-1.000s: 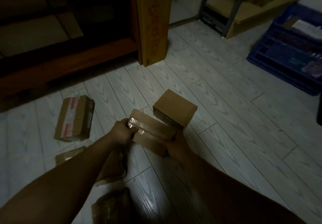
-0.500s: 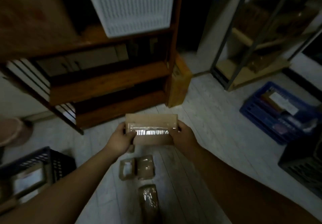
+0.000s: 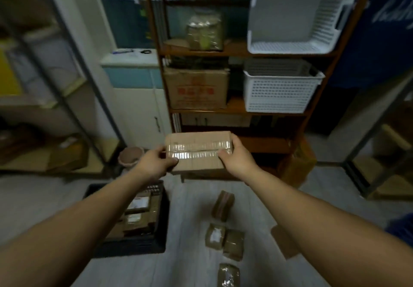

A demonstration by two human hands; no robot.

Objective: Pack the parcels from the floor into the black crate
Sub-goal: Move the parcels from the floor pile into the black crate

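parcel (image 3: pixel 197 152) held btwn both hands, left hand (image 3: pixel 154 163) & right hand (image 3: pixel 238 156) fingers gripping its ends.

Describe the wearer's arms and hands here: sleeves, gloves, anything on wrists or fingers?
The left forearm and right forearm are bare to the frame's lower edge; no sleeve shows. The bare left hand and bare right hand wear no gloves. No watch, band or ring shows on wrists or visible fingers, though the dim, soft frame could hide a thin ring.
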